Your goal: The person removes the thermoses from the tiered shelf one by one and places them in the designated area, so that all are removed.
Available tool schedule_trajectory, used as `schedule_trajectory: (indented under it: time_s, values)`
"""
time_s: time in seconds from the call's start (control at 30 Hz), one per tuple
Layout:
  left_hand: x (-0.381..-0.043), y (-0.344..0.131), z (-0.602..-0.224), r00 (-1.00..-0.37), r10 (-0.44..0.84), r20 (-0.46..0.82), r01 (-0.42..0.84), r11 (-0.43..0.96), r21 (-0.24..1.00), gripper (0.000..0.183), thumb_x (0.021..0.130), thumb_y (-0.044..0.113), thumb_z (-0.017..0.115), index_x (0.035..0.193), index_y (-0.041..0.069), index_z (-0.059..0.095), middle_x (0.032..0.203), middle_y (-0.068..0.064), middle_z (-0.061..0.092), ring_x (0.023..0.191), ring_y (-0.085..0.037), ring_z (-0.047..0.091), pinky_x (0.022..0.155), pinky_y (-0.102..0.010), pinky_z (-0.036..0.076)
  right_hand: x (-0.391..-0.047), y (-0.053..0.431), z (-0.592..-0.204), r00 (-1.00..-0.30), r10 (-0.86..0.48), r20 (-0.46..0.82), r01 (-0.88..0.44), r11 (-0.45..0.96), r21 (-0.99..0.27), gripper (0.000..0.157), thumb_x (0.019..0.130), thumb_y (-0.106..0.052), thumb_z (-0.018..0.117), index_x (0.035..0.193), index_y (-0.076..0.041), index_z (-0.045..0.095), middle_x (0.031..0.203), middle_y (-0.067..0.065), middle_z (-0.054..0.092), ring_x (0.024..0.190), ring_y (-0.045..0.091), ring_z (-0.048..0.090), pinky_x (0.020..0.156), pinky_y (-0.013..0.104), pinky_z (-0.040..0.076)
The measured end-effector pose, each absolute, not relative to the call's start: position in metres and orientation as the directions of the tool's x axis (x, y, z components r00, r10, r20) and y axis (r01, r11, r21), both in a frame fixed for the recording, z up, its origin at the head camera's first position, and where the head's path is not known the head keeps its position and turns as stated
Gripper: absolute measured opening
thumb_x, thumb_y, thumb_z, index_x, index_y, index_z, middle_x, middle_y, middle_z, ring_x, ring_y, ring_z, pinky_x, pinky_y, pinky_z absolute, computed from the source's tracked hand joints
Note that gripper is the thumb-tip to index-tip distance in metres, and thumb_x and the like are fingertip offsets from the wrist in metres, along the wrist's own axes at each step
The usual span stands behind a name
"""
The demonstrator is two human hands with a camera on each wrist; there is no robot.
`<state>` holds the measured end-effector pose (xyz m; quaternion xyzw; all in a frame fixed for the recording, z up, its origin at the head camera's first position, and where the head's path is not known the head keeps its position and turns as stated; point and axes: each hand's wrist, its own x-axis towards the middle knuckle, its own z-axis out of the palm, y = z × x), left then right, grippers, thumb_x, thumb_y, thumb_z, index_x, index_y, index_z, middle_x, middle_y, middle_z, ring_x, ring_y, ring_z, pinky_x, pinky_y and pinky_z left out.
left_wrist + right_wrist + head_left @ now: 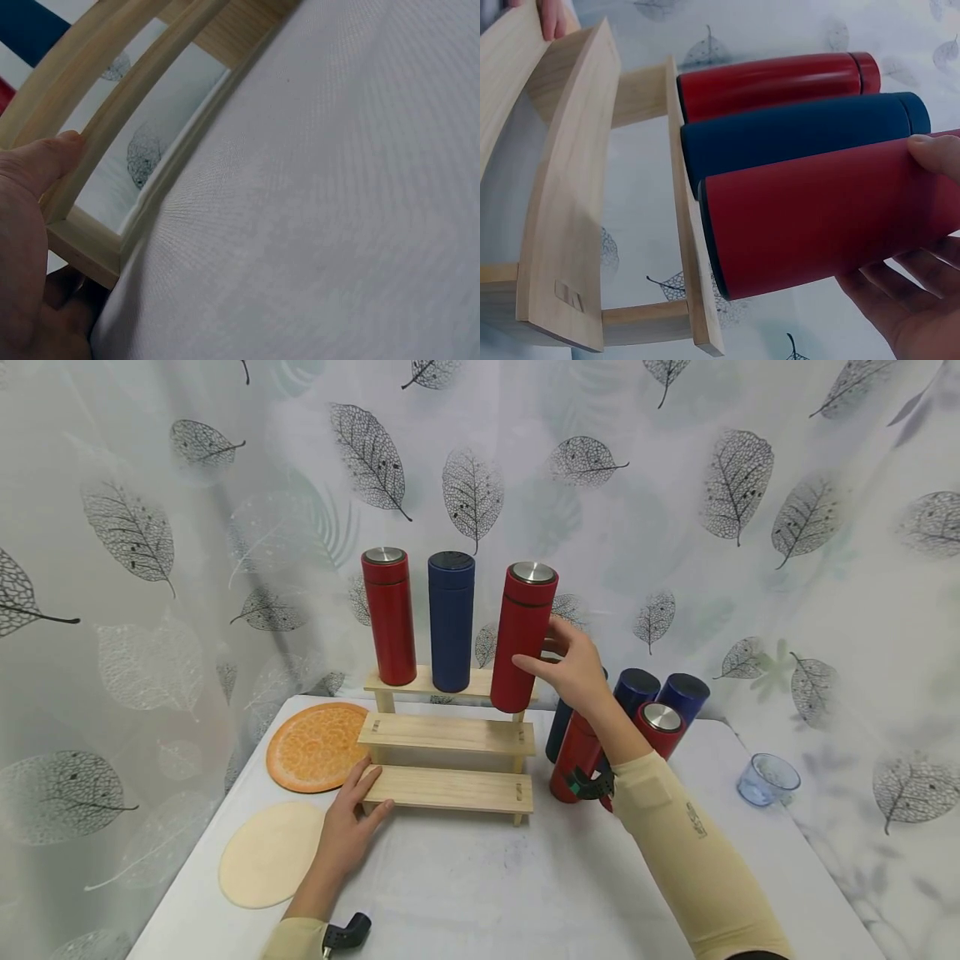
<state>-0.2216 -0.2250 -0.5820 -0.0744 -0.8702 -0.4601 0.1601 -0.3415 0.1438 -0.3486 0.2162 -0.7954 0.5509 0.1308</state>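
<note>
My right hand (pixel 573 668) grips a red thermos flask (pixel 525 631) with a steel lid, slightly tilted, at the right end of the top shelf of a wooden three-step stand (pixel 450 734). In the right wrist view, this red flask's dark base is close to the shelf edge; whether they touch I cannot tell. On the top shelf stand another red flask (pixel 390 618) at the left and a blue flask (pixel 452 622) beside it. At the stand's lower left end, my left hand (pixel 351 827) holds the bottom step, thumb (pixel 56 154) against the wood.
Right of the stand, several red and blue flasks (pixel 684 695) stand grouped, partly behind the right forearm. Farther right is a small blue glass cup (pixel 768 779). An orange-patterned round mat (pixel 318 747) and a cream round mat (pixel 270 855) lie left. A leaf-print curtain (pixel 472 443) hangs behind.
</note>
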Motion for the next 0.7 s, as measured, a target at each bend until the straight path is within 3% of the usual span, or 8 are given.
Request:
schedule_trajectory:
  time_s: [0.7]
  values:
    - [-0.222, -0.226, -0.581, -0.939, -0.017, 0.344, 0.275, 0.562, 0.780, 0.067, 0.102, 0.030, 0.080, 0.159, 0.006, 0.055, 0.176, -0.013, 0.031, 0.160, -0.043, 0.028, 0.121, -0.061, 0.036, -0.309, 0.151, -0.351, -0.835, -0.242, 0.494, -0.547, 0.268, -0.793, 0.066, 0.093, -0.022, 0.088, 0.152, -0.012, 0.060, 0.135, 0.007, 0.071, 0.123, 0.028, 0.069, 0.104, 0.054, 0.057]
